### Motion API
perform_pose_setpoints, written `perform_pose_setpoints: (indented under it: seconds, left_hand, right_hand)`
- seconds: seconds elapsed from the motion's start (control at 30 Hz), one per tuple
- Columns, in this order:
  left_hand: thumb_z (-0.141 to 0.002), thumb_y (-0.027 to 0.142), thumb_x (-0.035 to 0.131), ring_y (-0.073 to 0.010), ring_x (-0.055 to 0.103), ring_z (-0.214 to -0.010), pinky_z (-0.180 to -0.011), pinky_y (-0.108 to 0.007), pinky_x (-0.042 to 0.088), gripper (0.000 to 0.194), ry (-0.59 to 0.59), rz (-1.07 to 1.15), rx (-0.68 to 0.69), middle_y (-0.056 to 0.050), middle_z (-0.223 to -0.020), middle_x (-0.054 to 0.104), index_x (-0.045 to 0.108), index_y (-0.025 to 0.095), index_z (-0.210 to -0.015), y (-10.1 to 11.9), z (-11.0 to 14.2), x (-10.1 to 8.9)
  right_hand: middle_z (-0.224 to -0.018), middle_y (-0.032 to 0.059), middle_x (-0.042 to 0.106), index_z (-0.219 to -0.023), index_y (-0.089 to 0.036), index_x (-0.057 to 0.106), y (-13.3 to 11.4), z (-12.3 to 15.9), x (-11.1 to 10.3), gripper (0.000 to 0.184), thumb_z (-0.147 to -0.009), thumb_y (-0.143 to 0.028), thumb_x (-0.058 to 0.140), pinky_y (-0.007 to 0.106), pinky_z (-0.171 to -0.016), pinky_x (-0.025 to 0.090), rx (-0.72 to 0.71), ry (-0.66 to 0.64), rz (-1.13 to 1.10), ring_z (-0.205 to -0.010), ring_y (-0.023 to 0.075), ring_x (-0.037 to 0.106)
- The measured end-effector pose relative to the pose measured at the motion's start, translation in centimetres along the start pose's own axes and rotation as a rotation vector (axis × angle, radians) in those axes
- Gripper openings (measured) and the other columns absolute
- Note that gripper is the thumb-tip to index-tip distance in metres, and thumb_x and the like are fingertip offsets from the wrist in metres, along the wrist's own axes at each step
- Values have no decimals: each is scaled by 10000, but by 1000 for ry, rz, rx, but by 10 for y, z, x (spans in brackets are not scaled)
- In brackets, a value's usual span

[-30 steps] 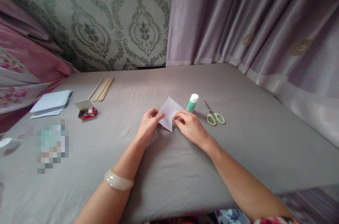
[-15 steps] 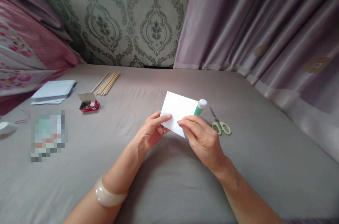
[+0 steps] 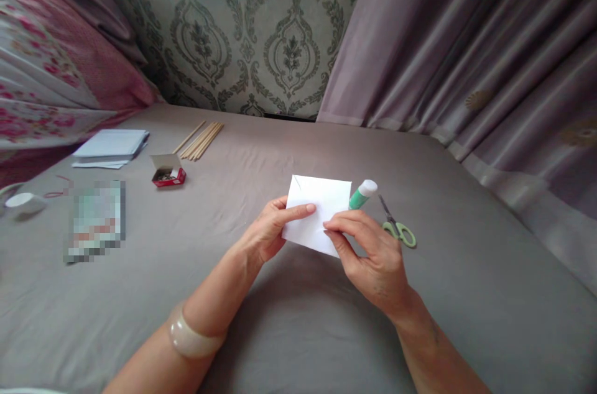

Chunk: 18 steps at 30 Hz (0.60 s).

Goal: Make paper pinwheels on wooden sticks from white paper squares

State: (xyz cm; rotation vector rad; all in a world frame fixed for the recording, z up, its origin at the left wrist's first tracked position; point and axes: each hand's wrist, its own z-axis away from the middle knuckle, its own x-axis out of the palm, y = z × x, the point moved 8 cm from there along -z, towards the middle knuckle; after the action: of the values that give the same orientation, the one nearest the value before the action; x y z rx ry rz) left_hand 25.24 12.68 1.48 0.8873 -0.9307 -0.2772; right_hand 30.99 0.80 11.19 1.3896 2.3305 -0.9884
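Observation:
A white square of folded paper (image 3: 313,195) is held above the table, with a crease line at its upper left corner. My left hand (image 3: 273,229) grips its left side, thumb on top and the other fingers underneath. My right hand (image 3: 373,254) is closed in a pinch, thumb and forefinger together at the paper's lower right part. Anything between those fingertips is too small to make out. Just beyond the right hand a green glue stick with a white cap (image 3: 364,193) stands, its base hidden. Green-handled scissors (image 3: 398,232) lie right of the right hand.
On the grey cloth-covered table (image 3: 153,294), an open red box (image 3: 168,178) holds small metal bits. Behind it lie several wooden sticks (image 3: 203,140) and a stack of white paper (image 3: 112,145). A blurred-out packet (image 3: 96,220) and a white roll (image 3: 25,204) are at left.
The view has shifted, so the table items appear further right. The paper has turned slightly and sits flatter to view. Both hands keep their places at it, the right still pinching.

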Motion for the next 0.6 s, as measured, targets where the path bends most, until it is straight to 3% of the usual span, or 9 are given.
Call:
perform_pose_setpoints:
  seconds: [0.43,0.6]
  left_hand:
    - [-623,322,814,-148,643,-567,-567,-254,519,320,72,-56,31,-85,-749,731,709,105,-834,3,1,-8]
    - [-557,259,851,-169,661,-616,-621,-284,527,325,66,-86,0,-99,-798,740,716,107,-811,-2,-2,-9]
  right_hand:
    - [-833,45,662,-890,-170,623,7,-1,3,129,-848,-51,593,260,-777,523,51,9,-22,-813,134,640]
    - [-810,32,667,-852,-190,633,17,1,8,101,-867,-108,577,265,-744,528,152,10,-84,-782,140,643]
